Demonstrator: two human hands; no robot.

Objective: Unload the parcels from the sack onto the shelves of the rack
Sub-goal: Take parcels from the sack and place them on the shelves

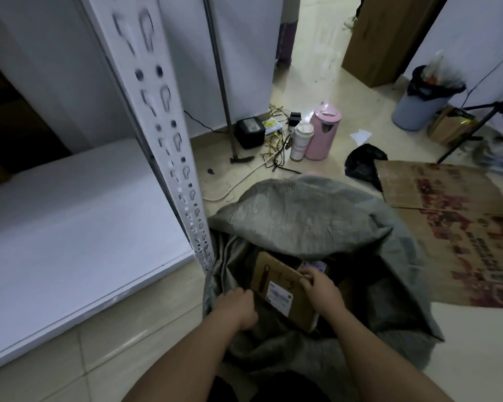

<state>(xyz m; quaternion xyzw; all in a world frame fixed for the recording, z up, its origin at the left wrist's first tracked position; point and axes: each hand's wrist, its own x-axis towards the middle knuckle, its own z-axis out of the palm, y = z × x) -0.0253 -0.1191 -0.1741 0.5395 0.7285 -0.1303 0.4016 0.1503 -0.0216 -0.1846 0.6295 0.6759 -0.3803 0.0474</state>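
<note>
Right hand [321, 288] grips the top edge of a brown cardboard parcel [285, 294], which stands tilted inside the open grey sack [308, 216]. Left hand [235, 306] clutches the sack's rim. White rack shelf [70, 227] sits just left.

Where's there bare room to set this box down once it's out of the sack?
The white shelf left of the perforated upright is bare. Floor tiles between shelf edge and sack are free too. Crowded: cables, pink jug and flattened cardboard beyond the sack. The right hand grips the brown box.
</note>
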